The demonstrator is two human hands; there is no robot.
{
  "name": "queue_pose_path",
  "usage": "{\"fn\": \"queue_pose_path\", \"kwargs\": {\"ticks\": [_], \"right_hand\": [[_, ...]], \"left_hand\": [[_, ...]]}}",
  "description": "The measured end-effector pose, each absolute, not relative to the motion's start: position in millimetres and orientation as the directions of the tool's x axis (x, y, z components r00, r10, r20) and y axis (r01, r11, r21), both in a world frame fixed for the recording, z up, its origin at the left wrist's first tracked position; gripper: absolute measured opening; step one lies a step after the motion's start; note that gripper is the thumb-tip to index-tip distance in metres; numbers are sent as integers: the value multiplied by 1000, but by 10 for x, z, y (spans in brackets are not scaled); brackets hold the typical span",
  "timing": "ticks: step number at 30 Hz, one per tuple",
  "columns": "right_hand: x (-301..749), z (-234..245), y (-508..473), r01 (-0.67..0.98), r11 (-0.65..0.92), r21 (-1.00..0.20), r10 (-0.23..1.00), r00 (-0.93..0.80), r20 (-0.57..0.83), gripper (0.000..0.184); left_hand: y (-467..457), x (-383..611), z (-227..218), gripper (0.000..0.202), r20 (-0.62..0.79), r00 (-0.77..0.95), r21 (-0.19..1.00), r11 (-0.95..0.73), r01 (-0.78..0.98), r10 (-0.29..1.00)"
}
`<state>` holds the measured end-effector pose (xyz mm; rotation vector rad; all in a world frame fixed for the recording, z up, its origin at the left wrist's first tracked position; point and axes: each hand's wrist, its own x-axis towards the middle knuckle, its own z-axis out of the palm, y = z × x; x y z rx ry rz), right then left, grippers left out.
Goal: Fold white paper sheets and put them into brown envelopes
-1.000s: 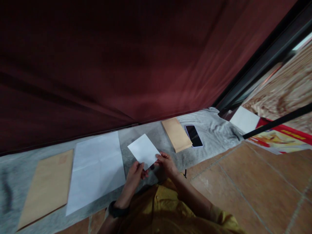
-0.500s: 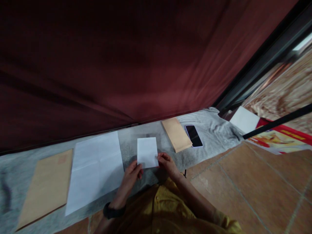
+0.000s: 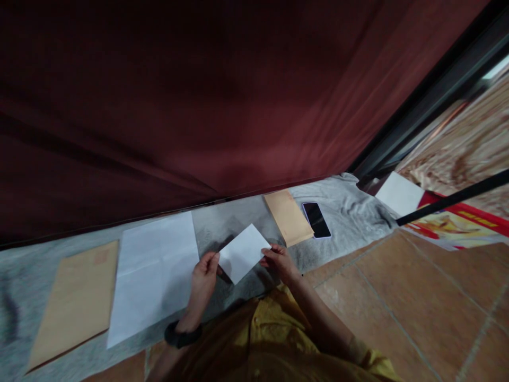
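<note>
Between my hands is a small white piece of folded paper (image 3: 243, 253), turned at a slant above the grey cloth. My left hand (image 3: 204, 273) pinches its left corner, and my right hand (image 3: 278, 260) pinches its right corner. Left of my left hand lies a large white sheet of paper (image 3: 157, 276) with a crease across it. Beyond my right hand rests a small brown envelope (image 3: 288, 217). A larger brown envelope (image 3: 77, 302) lies at the far left.
A phone (image 3: 317, 220) with a dark screen lies right of the small envelope. Grey cloth (image 3: 342, 207) covers the narrow surface, backed by a dark red curtain (image 3: 238, 106). At the right, a dark bar (image 3: 457, 197) crosses above a colourful printed sheet (image 3: 457, 228) and tiled floor (image 3: 429, 286).
The folded paper has turned from upright to a slant. My left hand has moved up and left along with its corner; my right hand still grips the other side.
</note>
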<state>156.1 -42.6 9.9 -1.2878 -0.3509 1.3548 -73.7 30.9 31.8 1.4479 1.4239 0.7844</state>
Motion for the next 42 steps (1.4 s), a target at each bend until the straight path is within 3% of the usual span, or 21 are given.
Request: {"fn": "queue_pose_path", "kwargs": {"ticks": [3, 11, 17, 22, 26, 29, 35, 42], "right_hand": [[1600, 121, -423, -472, -253, -845, 845, 318, -431, 44], [1695, 53, -201, -92, -192, -977, 938, 275, -211, 35], [1690, -64, 20, 97, -192, -977, 898, 419, -135, 35], [1670, -73, 57, 175, -221, -960, 875, 469, -116, 33], [1647, 21, -53, 495, -145, -856, 889, 445, 107, 37], [1549, 63, -152, 689, 4, -725, 924, 274, 266, 44], [1206, -52, -282, 811, 227, -540, 957, -82, 280, 46], [1107, -174, -358, 880, 221, -421, 961, -123, 246, 49]], "left_hand": [[349, -770, 322, 40, -218, 176, 896, 125, 426, 960], [394, -691, 270, 44, -285, 261, 889, 153, 431, 922], [303, -628, 260, 48, -309, 235, 937, 253, 241, 922], [228, -596, 169, 44, -349, 265, 926, 287, 245, 899], [287, -583, 57, 39, -317, 224, 927, 251, 279, 922], [366, -565, 8, 34, -299, 189, 923, 234, 305, 935], [451, -499, 0, 29, -292, 146, 909, 227, 351, 945], [218, -561, 40, 44, -340, 200, 895, 251, 369, 919]]}}
